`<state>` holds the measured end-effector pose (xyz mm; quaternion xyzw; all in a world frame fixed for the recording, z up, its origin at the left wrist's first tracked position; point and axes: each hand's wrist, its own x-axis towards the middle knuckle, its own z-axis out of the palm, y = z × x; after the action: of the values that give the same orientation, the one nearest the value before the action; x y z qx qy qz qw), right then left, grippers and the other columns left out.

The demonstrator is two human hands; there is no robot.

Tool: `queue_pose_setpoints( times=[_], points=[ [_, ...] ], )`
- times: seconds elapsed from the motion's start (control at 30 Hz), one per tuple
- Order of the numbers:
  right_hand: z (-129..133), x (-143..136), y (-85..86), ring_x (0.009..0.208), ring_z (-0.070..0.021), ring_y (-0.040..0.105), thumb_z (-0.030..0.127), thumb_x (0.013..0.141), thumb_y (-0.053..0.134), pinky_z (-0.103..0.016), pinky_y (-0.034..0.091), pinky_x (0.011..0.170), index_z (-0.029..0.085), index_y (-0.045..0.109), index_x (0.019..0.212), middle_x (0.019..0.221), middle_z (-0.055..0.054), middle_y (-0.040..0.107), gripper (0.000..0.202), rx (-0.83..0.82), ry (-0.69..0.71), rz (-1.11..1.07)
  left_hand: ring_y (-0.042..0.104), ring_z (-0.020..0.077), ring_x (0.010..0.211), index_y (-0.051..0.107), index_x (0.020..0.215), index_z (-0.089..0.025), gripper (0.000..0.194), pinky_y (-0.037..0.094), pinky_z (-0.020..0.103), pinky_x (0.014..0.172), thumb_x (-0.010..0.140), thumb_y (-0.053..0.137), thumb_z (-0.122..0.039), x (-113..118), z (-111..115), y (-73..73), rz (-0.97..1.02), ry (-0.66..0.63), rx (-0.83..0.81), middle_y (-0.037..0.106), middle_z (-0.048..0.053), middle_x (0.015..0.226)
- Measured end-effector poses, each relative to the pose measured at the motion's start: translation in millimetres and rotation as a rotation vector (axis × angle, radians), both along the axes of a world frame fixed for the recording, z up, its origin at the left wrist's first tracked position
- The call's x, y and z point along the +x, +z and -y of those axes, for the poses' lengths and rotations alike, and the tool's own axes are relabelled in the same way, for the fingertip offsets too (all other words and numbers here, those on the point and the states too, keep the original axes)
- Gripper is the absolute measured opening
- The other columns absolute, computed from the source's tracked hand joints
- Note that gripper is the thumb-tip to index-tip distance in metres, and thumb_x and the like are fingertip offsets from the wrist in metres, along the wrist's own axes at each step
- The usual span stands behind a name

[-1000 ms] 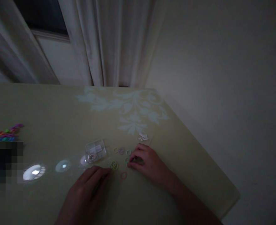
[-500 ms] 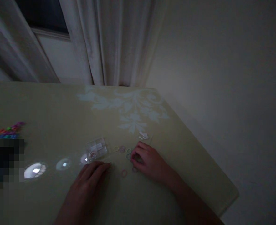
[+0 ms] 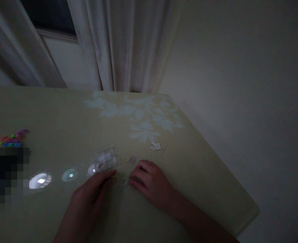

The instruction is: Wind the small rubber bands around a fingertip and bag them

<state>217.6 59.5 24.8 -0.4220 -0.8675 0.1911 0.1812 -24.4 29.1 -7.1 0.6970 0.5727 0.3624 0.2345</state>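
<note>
Low over the table, my left hand has its fingers pressed together beside a clear plastic box; what lies in its fingertips is hidden. A few small pale elastic bands show between my two hands. My right hand pinches at the right side of these bands, its fingertips touching one. Inside the box are a pinkish coiled band and a white label-like piece. Just behind the hands lie a yellow band and a purplish band. A green band is partly covered by my right hand.
Small white pieces lie beyond my right hand. A pile of colourful small pieces is at the far left. The table ends at a wall on the right and at curtains behind. Lighting is dim.
My right hand has moved left and slightly toward me, from the greenish bands to beside my left hand. Pale bands now show between the fingertips. My left hand has shifted slightly up and left.
</note>
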Motion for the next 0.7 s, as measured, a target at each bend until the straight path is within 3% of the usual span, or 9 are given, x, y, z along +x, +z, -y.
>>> queue_pose_setpoints(
  times=[0.1, 0.23, 0.43, 0.6, 0.7],
  points=[
    [1, -2, -1.7, 0.099, -0.0197, 0.063, 0.035, 0.102, 0.070, -0.031, 0.049, 0.091, 0.021, 0.074, 0.106, 0.104, -0.005, 0.069, 0.015, -0.018, -0.009, -0.016, 0.078, 0.0252, 0.104, 0.077, 0.115, -0.030, 0.029, 0.065, 0.034, 0.087, 0.096, 0.056, -0.033, 1, -1, 4.6, -0.034, -0.011, 0.074, 0.079, 0.005, 0.118],
    [3, -5, -6.2, 0.099, -0.0191, 0.063, 0.036, 0.101, 0.072, -0.031, 0.049, 0.092, 0.023, 0.074, 0.106, 0.105, -0.004, 0.068, 0.014, -0.009, 0.022, 0.016, 0.077, 0.0226, 0.087, 0.078, 0.100, -0.030, 0.020, 0.064, 0.030, 0.075, 0.095, 0.061, -0.039, 2, 1, 9.9, -0.078, -0.078, 0.010, 0.078, 0.003, 0.098],
    [4, -7, -8.1, 0.097, -0.0208, 0.062, 0.022, 0.095, 0.074, -0.033, 0.049, 0.091, 0.018, 0.069, 0.096, 0.100, -0.005, 0.068, 0.006, 0.005, -0.011, 0.024, 0.075, 0.0225, 0.085, 0.078, 0.093, -0.031, 0.020, 0.062, 0.031, 0.076, 0.097, 0.059, -0.037, 3, 4, 0.1, -0.154, -0.206, -0.116, 0.077, 0.003, 0.094],
    [-7, 5, -3.0, 0.095, -0.0199, 0.062, 0.017, 0.093, 0.072, -0.031, 0.049, 0.086, 0.020, 0.068, 0.095, 0.098, -0.004, 0.067, 0.005, 0.015, -0.137, -0.059, 0.073, 0.0239, 0.080, 0.073, 0.082, -0.028, 0.026, 0.059, 0.033, 0.072, 0.097, 0.053, -0.035, 8, 3, 0.4, -0.149, -0.184, -0.102, 0.075, 0.004, 0.087],
    [-18, 19, 1.8, 0.096, -0.0220, 0.062, 0.015, 0.096, 0.069, -0.035, 0.049, 0.089, 0.020, 0.069, 0.096, 0.100, -0.006, 0.067, 0.005, 0.066, -0.235, 0.007, 0.073, 0.0260, 0.079, 0.072, 0.081, -0.029, 0.030, 0.059, 0.036, 0.069, 0.098, 0.049, -0.036, 10, 3, 1.1, -0.150, -0.165, -0.087, 0.076, 0.005, 0.086]
  ],
)
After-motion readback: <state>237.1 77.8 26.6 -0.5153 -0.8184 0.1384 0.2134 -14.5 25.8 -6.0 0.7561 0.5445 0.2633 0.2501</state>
